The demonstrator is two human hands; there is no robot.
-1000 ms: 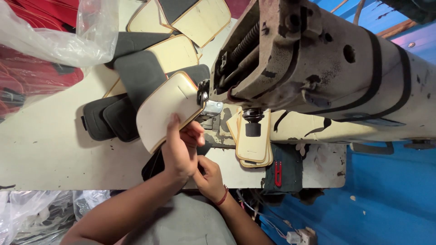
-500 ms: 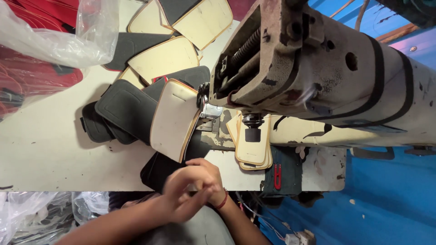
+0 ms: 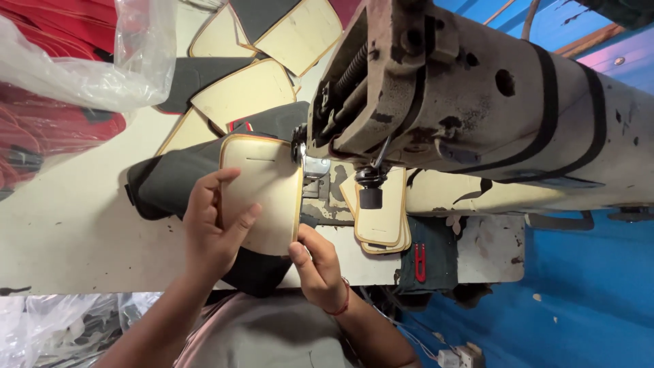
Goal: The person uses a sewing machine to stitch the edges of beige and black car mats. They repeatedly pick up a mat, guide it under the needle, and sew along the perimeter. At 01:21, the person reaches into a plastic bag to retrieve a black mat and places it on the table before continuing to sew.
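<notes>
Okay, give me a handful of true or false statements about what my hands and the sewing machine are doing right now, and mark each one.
1. The left hand lies flat on a cream panel. True.
2. The right hand is lifted well off the panel. False: it pinches the panel's near edge.
3. The panel's edge sits by the sewing machine needle area. True.
4. The clear plastic bag holds blue pieces. False: the pieces look red.
5. A red clipper lies right of the hands. True.
</notes>
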